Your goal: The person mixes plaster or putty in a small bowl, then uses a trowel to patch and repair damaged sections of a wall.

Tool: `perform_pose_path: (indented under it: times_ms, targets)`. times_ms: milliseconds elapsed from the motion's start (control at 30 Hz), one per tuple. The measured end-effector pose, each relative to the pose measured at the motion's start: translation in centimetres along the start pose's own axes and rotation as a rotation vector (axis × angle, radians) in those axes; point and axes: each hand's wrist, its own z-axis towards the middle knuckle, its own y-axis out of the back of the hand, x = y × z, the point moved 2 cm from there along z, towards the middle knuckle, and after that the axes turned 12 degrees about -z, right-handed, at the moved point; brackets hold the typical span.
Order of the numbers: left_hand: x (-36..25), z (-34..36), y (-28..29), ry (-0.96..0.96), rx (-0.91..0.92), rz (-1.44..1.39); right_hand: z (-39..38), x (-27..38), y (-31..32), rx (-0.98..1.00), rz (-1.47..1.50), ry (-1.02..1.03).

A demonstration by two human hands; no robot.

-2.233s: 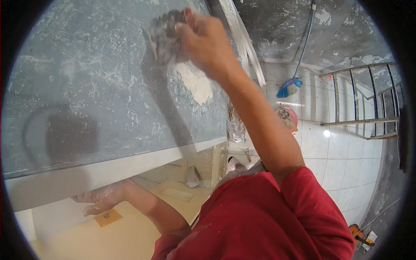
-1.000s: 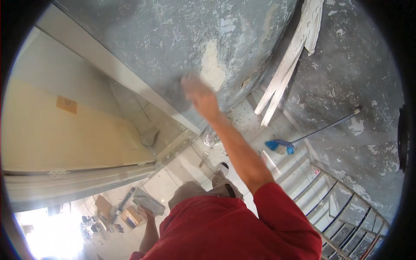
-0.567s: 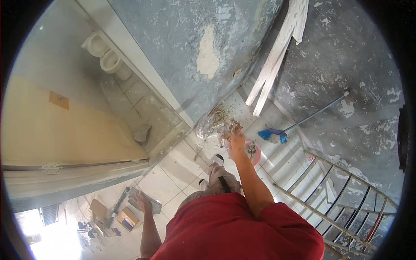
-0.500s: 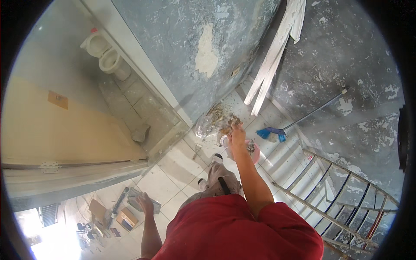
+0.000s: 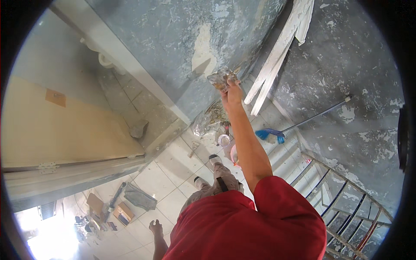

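Observation:
My right hand (image 5: 234, 94) is raised at the end of an outstretched arm, with its fingers closed round a crumpled grey-brown wad (image 5: 220, 79). It looks like a dirty rag or crumpled plastic; its exact kind is unclear. The wad is in front of the blue-grey wall (image 5: 173, 47), close to a bare pale patch (image 5: 203, 52); whether it touches the wall I cannot tell. Below, a pink bucket (image 5: 234, 154) is partly hidden by my right forearm. My left hand (image 5: 156, 227) hangs low at my side, its fingers apart and nothing in them.
Debris (image 5: 216, 113) lies by the wall corner, near a white round container (image 5: 223, 140). A blue broom (image 5: 271, 134) leans on the right wall. White strips (image 5: 275, 60) lean in the corner. A metal ladder (image 5: 342, 203) stands at right. An open-topped cardboard box (image 5: 124, 213) sits at lower left.
My right hand has risen from beside the bucket up toward the wall, carrying the wad. My left hand has dropped lower and closer to my body.

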Motion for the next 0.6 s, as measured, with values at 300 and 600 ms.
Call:
perform_pose_path:
  times_ms: [300,600]
  targets:
    - [-6.4,-6.6,-5.5,-0.275,-0.008,0.082,6.7,-0.2,-1.5,-0.132,-0.146,-0.049]
    - [-9.4,-8.4,-7.2,-0.287,-0.004,0.027,7.9,0.6,-3.2,-0.083,-0.069,-0.012]
